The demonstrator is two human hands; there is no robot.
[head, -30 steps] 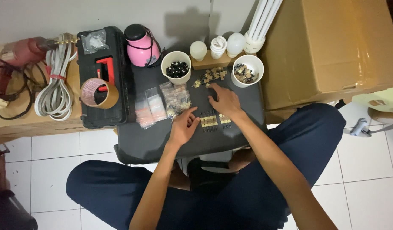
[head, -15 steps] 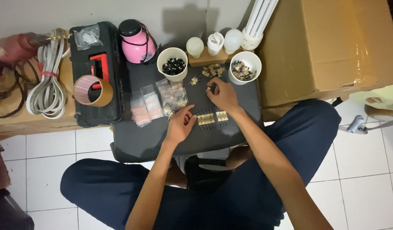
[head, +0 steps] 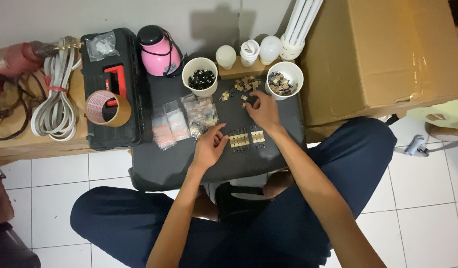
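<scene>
On the dark tray, right hand pinches loose tan parts; left hand curled.

Both forearms stretched forward, left hand loosely curled, right hand farther ahead, fingers bent down.

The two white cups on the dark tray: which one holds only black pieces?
The left cup, next to the pink jug, holds only black pieces. The right cup, just beyond the right hand, holds mixed tan and dark pieces.
</scene>
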